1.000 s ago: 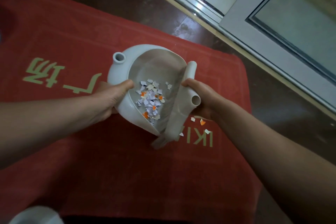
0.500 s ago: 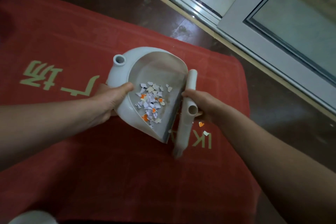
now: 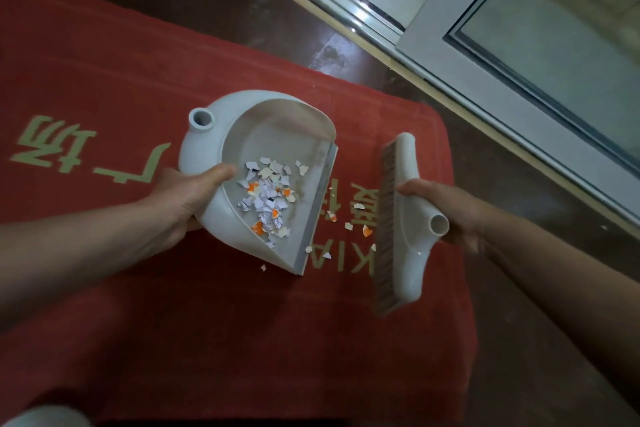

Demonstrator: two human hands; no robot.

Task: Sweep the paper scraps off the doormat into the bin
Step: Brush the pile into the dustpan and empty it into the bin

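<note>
A white dustpan (image 3: 277, 135) rests on the red doormat (image 3: 207, 322), its grey lip facing right. My left hand (image 3: 187, 198) grips its near left rim, thumb inside. White and orange paper scraps (image 3: 268, 199) lie piled in the pan. Several loose scraps (image 3: 349, 226) lie on the mat between the pan's lip and the brush. My right hand (image 3: 446, 208) holds a white brush head (image 3: 403, 218) by its back, bristles turned left toward the pan, a gap apart from it.
Pale lettering is woven into the mat. Dark brown floor runs along the mat's far and right edges. A grey sliding-door frame and track (image 3: 433, 42) crosses the upper right. A pale rounded object (image 3: 41, 418) shows at the bottom left corner.
The brush has swung away from the pan's lip to the right, leaving a gap with loose scraps showing. The pan stays in my left hand.
</note>
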